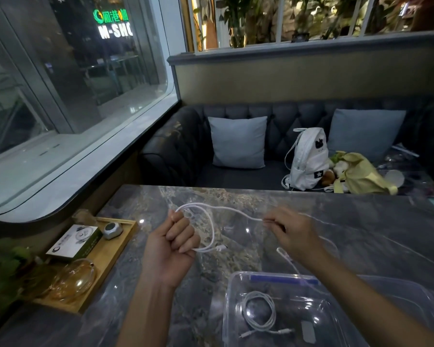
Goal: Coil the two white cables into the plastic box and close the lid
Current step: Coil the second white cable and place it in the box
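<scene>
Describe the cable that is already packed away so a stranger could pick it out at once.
Start at the clear plastic box on the marble table's near edge, below the right hand. Inside lies a white cable wound into a neat round coil. Unlike the other white cable strung between both hands, nobody touches it.

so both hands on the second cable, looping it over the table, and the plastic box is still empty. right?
Not empty. The head view shows the first cable already coiled inside the plastic box. The rest holds: left hand and right hand hold the second cable, looping it over the table.
</scene>
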Tool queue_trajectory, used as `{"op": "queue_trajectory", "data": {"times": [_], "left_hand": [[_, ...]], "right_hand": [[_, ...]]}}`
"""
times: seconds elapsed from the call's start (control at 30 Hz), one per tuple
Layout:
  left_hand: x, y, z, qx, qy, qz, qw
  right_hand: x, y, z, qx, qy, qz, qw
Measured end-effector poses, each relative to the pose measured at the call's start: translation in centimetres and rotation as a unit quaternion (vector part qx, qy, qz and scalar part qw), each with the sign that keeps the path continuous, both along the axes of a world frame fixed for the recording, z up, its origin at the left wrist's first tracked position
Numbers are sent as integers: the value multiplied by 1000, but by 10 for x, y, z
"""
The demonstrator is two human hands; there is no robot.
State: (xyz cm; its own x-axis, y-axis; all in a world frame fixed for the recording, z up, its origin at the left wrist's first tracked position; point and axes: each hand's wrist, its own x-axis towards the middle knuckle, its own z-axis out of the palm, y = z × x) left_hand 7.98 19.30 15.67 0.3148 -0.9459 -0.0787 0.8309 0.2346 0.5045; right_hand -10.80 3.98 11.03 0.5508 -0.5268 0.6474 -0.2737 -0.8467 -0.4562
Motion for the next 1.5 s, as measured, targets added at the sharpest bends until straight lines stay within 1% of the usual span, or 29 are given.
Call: {"op": "queue_trajectory", "data": {"times": [0.13, 0.2, 0.27, 0.37, 0.47, 0.63, 0.77, 0.87, 0.97, 1.07, 1.13, 1.23, 1.37, 1.5], "left_hand": [[0, 1, -3, 3, 12, 20, 1000], [-2, 1, -5, 8, -2, 30, 1000], [-3, 1, -5, 15, -19, 41, 999], [-4, -1, -4, 35, -58, 66, 996], [-6, -4, -5, 55, -125, 89, 987], [-18, -6, -1, 68, -182, 39, 980], [-29, -6, 1, 92, -221, -7, 971], [-32, -5, -2, 101, -253, -42, 961], [-36, -4, -4, 95, -278, -71, 953], [-39, -5, -4, 87, -295, -70, 949], [-41, -6, -5, 100, -307, -53, 945], [-45, -7, -7, 131, -326, -36, 935], [-53, -6, -10, 144, -414, -23, 899], [-53, -3, -12, 152, -457, -49, 875]], "right_hand": [[-3, 4, -1, -126, 56, -25, 990], [-3, 6, 0, -181, 114, -31, 976], [-2, 12, 2, -198, 172, -10, 965], [1, 21, 11, -210, 255, 61, 942], [0, 31, 30, -208, 278, 132, 928], [8, 52, 49, -185, 270, 223, 918], [11, 63, 60, -147, 216, 253, 932], [12, 65, 66, -138, 194, 229, 944], [12, 67, 68, -92, 143, 195, 966], [12, 68, 70, -88, 108, 184, 973], [12, 68, 70, -93, 106, 182, 973], [12, 67, 70, -111, 132, 178, 969], [15, 64, 65, -111, 145, 161, 970], [16, 57, 63, -80, 139, 142, 977]]}}
